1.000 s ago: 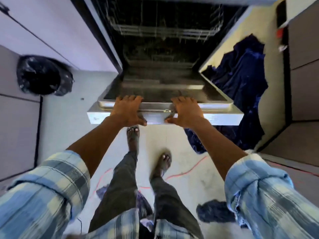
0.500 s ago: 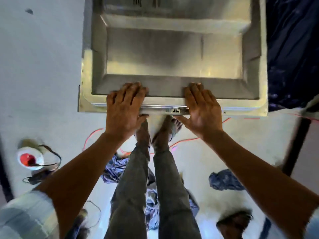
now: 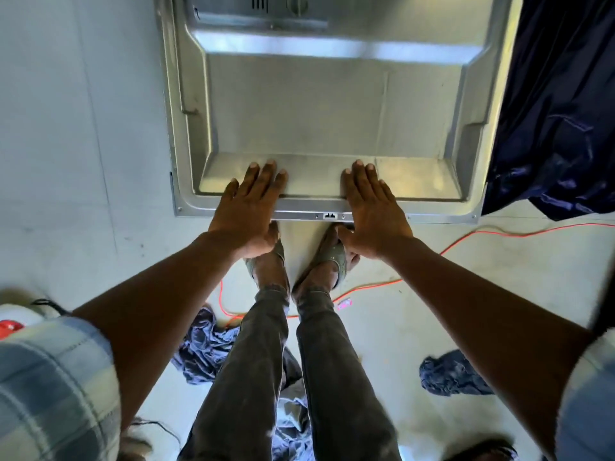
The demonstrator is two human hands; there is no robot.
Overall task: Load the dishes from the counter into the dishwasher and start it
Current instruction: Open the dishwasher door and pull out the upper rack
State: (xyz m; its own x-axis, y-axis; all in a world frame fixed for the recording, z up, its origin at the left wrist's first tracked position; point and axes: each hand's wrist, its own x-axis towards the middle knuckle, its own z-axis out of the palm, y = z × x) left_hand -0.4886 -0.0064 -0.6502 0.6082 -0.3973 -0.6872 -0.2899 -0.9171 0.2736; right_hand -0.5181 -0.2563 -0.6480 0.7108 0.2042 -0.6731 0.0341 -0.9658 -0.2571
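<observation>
Left fingers: the fingers (image 3: 266,176) of our left hand (image 3: 248,211) lie straight and close together, flat on the inner lip of the door (image 3: 299,111). They grip nothing.
Right fingers: the fingers (image 3: 362,176) of our right hand (image 3: 374,212) lie the same way, straight and flat on that lip, with nothing in their hold.
Thumbs: both thumbs stick out past the door's front edge and point toward each other. We cannot tell whether they touch its underside.
Palms: our palms rest across the front edge, one on each side of the latch (image 3: 330,215), which shows between them.
Door: the steel door lies open in front of us. Its inner face is turned up and its front edge hangs over our feet.
Arms: our bare forearms run back from the hands to rolled plaid sleeves (image 3: 50,377) at the lower corners.
Legs: our grey trousers (image 3: 253,377) and sandals (image 3: 336,257) stand close together just under the door's edge.
Floor: an orange cable (image 3: 499,232) runs over the pale floor (image 3: 83,161) from the right and passes behind our ankles.
Cloths: a big dark blue cloth (image 3: 559,111) lies beside the door's right edge. Smaller blue rags (image 3: 449,377) lie near our legs.
</observation>
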